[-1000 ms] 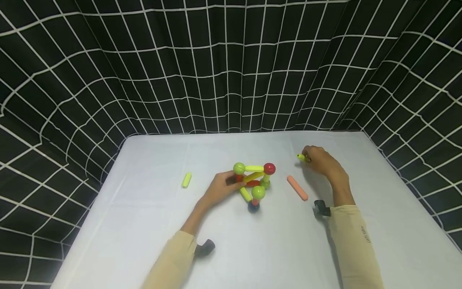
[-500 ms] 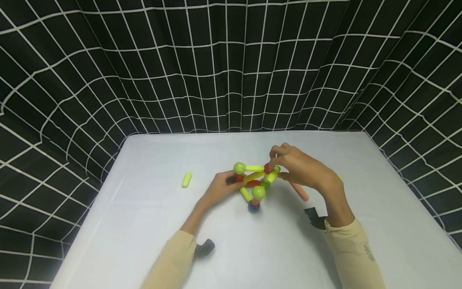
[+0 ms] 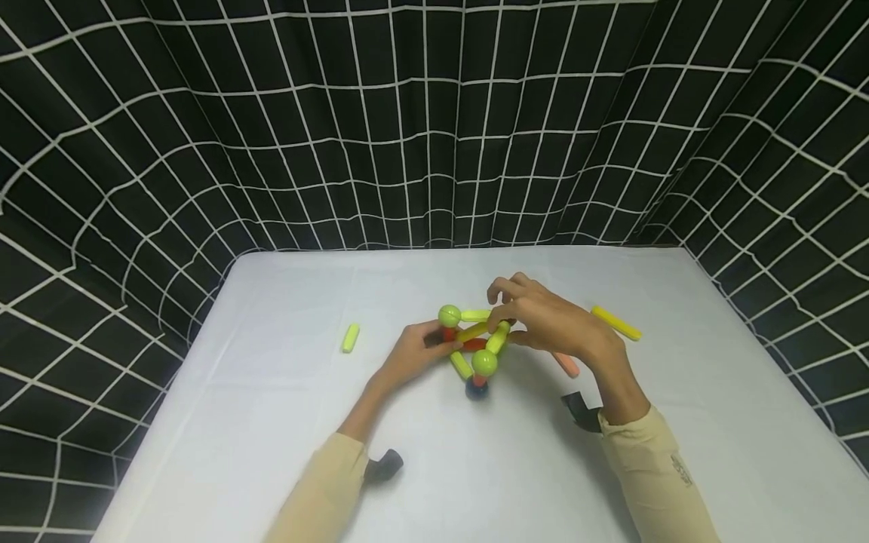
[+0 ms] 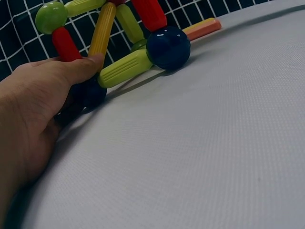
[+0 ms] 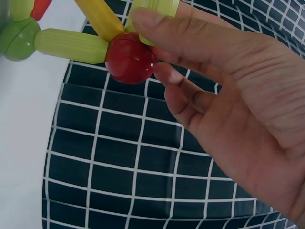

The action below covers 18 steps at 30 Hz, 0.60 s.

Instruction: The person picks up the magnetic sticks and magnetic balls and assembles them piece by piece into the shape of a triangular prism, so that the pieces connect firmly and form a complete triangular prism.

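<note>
A frame of coloured balls and rods stands mid-table. My left hand (image 3: 416, 354) grips its left corner, thumb on the yellow rod (image 4: 101, 36) and by a dark blue ball (image 4: 93, 93). My right hand (image 3: 550, 320) pinches a yellow-green rod (image 3: 498, 338) at the red ball (image 5: 131, 59), which that hand hides in the head view. The rod's near end meets the front green ball (image 3: 485, 363); whether it is attached I cannot tell. Below that sits another blue ball (image 3: 477, 388). At the frame's far left is a green ball (image 3: 449, 315).
Right of the frame lie a salmon rod (image 3: 566, 365), partly behind my right hand, and a loose yellow rod (image 3: 615, 323). A short yellow-green rod (image 3: 350, 338) lies to the left. A dark gridded curtain (image 3: 434, 136) hangs behind the white table (image 3: 271, 407).
My right hand has come left from the table's far right with the yellow-green rod, now between the red ball and front green ball. My left hand has stayed in place.
</note>
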Available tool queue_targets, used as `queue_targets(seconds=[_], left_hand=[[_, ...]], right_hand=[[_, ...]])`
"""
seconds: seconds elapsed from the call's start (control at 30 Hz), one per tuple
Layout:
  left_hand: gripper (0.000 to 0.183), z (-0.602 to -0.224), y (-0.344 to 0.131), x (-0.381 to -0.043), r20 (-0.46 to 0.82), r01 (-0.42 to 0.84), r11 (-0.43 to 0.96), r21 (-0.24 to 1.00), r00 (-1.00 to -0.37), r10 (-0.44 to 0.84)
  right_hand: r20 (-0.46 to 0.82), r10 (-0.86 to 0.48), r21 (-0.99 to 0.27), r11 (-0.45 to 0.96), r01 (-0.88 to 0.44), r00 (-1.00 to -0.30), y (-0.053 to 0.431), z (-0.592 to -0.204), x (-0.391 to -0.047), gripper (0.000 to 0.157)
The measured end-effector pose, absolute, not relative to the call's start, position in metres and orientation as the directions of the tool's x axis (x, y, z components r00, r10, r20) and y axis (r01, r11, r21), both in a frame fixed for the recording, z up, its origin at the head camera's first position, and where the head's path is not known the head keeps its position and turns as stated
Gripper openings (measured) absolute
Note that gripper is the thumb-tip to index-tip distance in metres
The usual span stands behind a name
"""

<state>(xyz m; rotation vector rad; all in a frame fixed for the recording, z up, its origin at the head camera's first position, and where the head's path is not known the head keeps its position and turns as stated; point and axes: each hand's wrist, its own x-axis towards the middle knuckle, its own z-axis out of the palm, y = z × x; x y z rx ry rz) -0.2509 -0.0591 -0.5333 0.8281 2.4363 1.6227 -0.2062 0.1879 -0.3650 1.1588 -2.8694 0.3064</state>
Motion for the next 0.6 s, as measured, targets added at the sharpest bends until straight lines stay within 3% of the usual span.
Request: queue_targets(seconds=[0.2,0.4,0.47,0.6], left_hand=[[0.030,-0.533,-0.060,-0.252,0.217,0.391,0.287,0.875,-0.845,0.489],[0.034,-0.532,-0.060,-0.252,0.200,0.378,0.291,0.879,-0.846,0.494],[0.033,-0.533,-0.060,-0.252,0.209,0.387,0.296,0.873,-0.847,0.489],[0.033,-0.534,-0.060,-0.253,0.215,0.394,0.303,0.868,-0.847,0.487]], right_hand=[[0.079,-0.673,-0.259,0.699,-0.667,-0.736,0.189,-0.369,-0.211,0.034],[-0.025,-0.618,-0.521,0.679,-0.517,-0.786,0.204,-0.387,-0.233,0.066],[-0.093,-0.604,-0.618,0.658,-0.430,-0.791,0.211,-0.401,-0.243,0.071],[-0.241,-0.658,-0.758,0.586,-0.284,-0.714,0.220,-0.433,-0.257,0.061]])
